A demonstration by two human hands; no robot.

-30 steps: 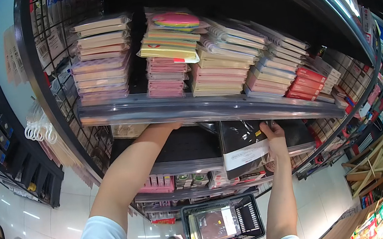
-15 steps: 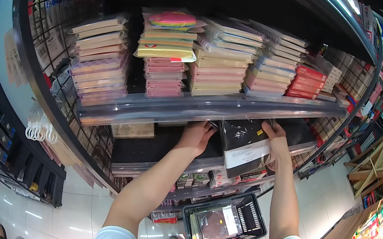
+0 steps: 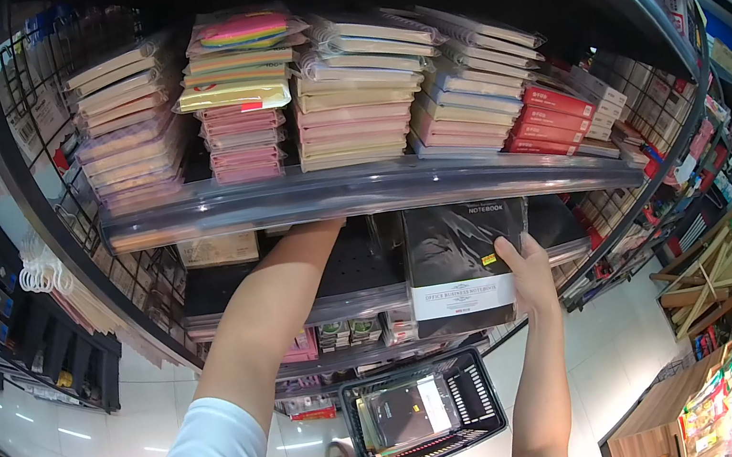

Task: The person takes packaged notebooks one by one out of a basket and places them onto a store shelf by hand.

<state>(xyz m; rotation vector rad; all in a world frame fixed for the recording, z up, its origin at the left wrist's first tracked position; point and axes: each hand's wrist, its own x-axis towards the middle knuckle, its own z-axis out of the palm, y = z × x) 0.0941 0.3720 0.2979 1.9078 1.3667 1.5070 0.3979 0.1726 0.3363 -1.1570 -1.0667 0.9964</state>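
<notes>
A black notebook [image 3: 447,249] in clear wrap, with a white paper band and a small yellow sticker, stands at the front of the lower shelf [image 3: 359,275]. My right hand [image 3: 526,271] grips its right edge, thumb on the cover and fingers behind. My left forearm reaches under the upper shelf's edge, left of the notebook; the hand itself is hidden in there. Below, a dark basket [image 3: 487,421] on the floor holds another dark wrapped notebook [image 3: 399,414].
Stacks of wrapped notebooks [image 3: 362,118] and red boxes [image 3: 551,118] fill the upper shelf, whose clear front rail [image 3: 360,193] overhangs my arms. Wire mesh closes both shelf ends. At lower right is a bin of wooden sticks [image 3: 712,272].
My left hand has left the notebook's side and gone deeper under the upper shelf, out of sight. The right hand keeps hold of the notebook. The view has shifted to the right.
</notes>
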